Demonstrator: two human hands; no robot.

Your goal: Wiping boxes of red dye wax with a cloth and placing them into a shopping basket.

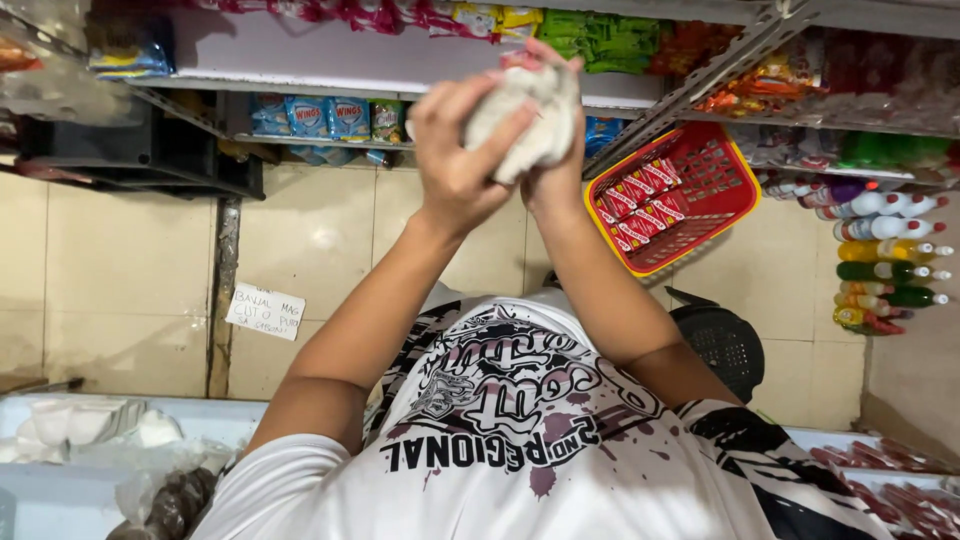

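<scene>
White, crumpled cloth sits bunched between both raised hands, the left hand wrapped over its near side with thumb pressed across, the right hand clasped behind it, its bulk slanting upward past the fingertips.

Cream tiled floor, red basket on it, bottles alongside

Right hand mostly hidden behind white cloth.

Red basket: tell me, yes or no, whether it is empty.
No: the red basket holds a row of small red-and-white packets along one side.
</scene>
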